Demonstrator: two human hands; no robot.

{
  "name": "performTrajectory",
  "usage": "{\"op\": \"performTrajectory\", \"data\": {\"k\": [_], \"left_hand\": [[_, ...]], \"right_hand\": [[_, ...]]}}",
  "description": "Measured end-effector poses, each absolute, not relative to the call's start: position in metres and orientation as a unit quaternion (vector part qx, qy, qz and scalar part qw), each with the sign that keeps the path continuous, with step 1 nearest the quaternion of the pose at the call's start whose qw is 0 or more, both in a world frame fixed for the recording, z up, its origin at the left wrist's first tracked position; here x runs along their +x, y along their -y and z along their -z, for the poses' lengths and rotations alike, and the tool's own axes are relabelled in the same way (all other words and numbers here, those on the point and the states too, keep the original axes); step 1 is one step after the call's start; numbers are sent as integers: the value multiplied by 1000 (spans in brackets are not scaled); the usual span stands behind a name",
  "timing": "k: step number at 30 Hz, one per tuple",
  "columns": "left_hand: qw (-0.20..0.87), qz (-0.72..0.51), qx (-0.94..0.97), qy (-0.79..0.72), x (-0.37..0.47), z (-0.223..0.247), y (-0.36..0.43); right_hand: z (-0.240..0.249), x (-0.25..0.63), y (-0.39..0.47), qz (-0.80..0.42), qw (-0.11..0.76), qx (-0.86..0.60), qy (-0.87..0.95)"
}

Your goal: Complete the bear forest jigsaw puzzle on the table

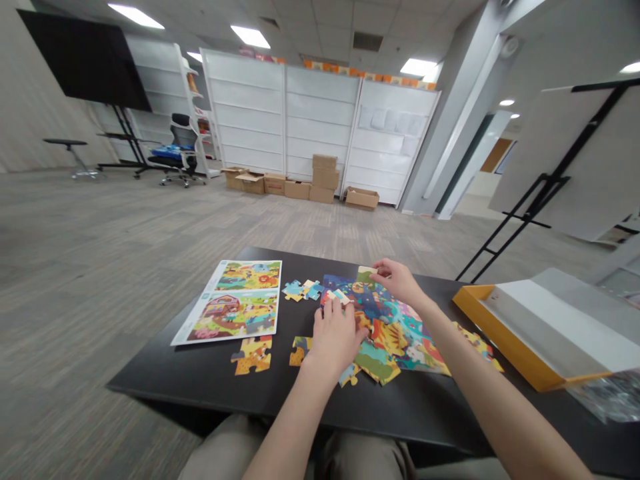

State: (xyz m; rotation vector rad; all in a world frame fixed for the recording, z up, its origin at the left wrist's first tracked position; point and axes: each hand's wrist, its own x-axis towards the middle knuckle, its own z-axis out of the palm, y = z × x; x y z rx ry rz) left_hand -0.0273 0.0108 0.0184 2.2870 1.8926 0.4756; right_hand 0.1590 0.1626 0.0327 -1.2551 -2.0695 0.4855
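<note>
My right hand [399,283] pinches a green and cream puzzle piece [367,274] at the back edge of a colourful puzzle picture [420,340]. Over the left part of that picture, my left hand [334,333] rests palm down, thumb apart. Its fingertips touch or hover just behind a white and red puzzle piece [339,295]; contact is unclear. Blue puzzle pieces [303,290] lie left of it. Nearer me are an orange animal piece [253,355], a yellow-green piece [300,351] and a green piece [376,363]. My right forearm hides part of the picture.
A sheet with two printed scenes [237,303] lies at the left of the black table [190,373]. More pieces [477,345] are beside an open yellow and white box [530,333] on the right. Clear plastic wrap [610,397] sits near its front corner.
</note>
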Motion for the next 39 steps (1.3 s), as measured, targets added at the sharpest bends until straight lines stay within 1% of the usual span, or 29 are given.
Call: {"op": "performTrajectory", "data": {"k": [3,6,12,17,22,28,39], "left_hand": [[74,-140,745,-647,-24,-12,-9],[84,-138,766,-623,-23,-9,-7],[112,-168,806,-556,-26,-8,-5],[119,-164,821,-533,-27,-10,-3],[135,-156,822,-531,-27,-16,-2],[131,-159,822,-531,-27,-16,-2],[128,-165,824,-527,-28,-14,-1]], "right_hand": [[-37,132,-185,-167,316,-484,799],[-34,106,-200,-152,296,-489,806],[-21,78,-209,-190,223,-487,823],[-8,74,-211,-204,185,-475,836],[0,77,-211,-188,179,-469,845],[-6,79,-204,-201,141,-403,882],[-6,75,-202,-197,156,-385,888]]}}
